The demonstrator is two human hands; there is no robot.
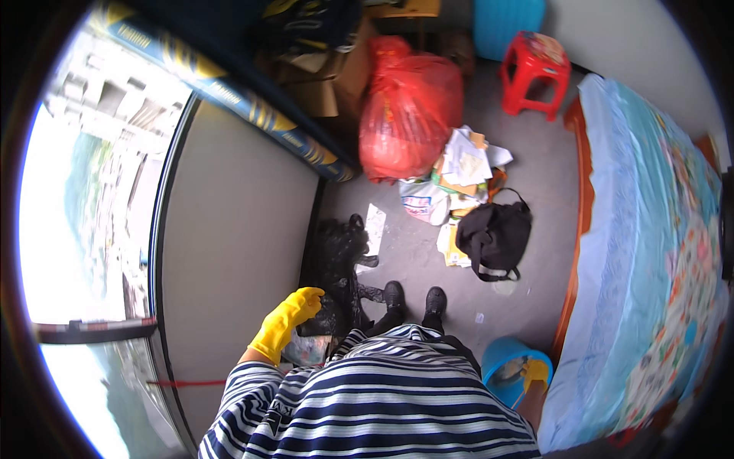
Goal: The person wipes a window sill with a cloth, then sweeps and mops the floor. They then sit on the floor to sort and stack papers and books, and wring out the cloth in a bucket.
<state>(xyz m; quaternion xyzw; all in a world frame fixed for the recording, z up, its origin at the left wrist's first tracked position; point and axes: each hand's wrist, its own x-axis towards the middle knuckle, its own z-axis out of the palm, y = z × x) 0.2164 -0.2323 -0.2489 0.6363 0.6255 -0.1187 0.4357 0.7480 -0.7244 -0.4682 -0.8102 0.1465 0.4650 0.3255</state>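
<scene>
A yellow rubber glove covers my left hand (292, 315), which is raised over black plastic bags (335, 252) by the wall; its fingers are curled, and whether it touches or holds anything is unclear. At the lower right, my right hand (534, 373), in a yellow glove too, is at the rim of a blue plastic bucket (493, 358). Its fingers are bent inside the rim, and their grip is hard to make out. Something pale and brownish lies inside the bucket. A clear bag with mixed contents (308, 350) is below my left hand.
A black backpack (499, 232) lies beside a pile of papers (465, 163). Behind them stand a stuffed red plastic bag (410, 115), a cardboard box (350, 69) and a red plastic stool (536, 72). A bed with blue bedding (619, 252) borders the right; a window (86, 218) is at left.
</scene>
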